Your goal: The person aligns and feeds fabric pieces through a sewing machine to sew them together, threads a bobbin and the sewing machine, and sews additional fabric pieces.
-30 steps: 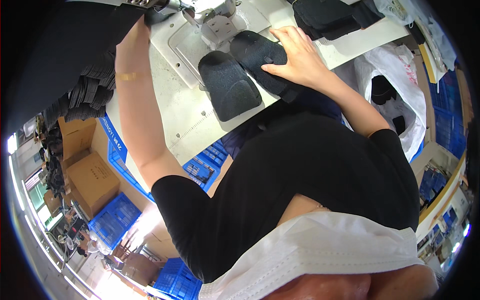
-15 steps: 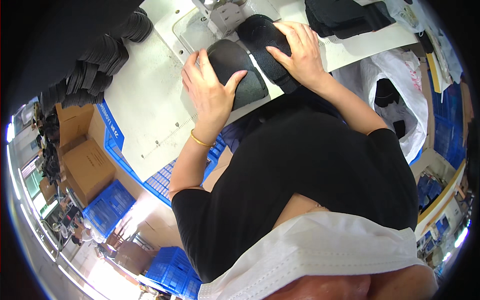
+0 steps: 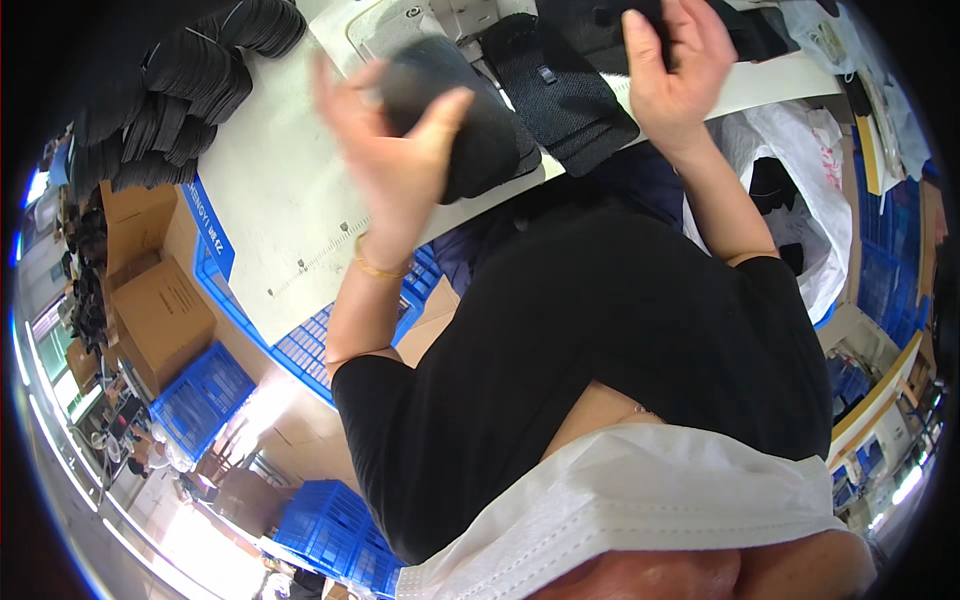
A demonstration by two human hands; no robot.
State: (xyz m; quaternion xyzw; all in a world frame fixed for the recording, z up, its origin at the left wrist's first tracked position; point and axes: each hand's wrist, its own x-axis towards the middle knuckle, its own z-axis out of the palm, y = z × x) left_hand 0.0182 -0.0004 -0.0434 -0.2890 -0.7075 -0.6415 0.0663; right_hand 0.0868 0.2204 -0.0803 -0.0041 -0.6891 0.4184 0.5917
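Note:
My left hand, blurred by motion, is at the left side of a smooth black padded piece near the table's front edge. Its thumb lies over the piece; whether the fingers grip its edge I cannot tell. Beside it lies a black mesh-textured piece with a small light mark, its near end over the table edge. My right hand is farther right, closed on a flat black piece, thumb on top. Its fingertips run out of the picture.
Stacks of black pieces stand at the table's left. More black pieces lie at the back right. Machine metalwork stands at the back. A white sack hangs open at the right; a blue crate is below left.
My right hand has left the mesh-textured piece and moved right and back; a flat black piece has come left with it. My left hand has shifted left, and the padded piece's far end is now blurred.

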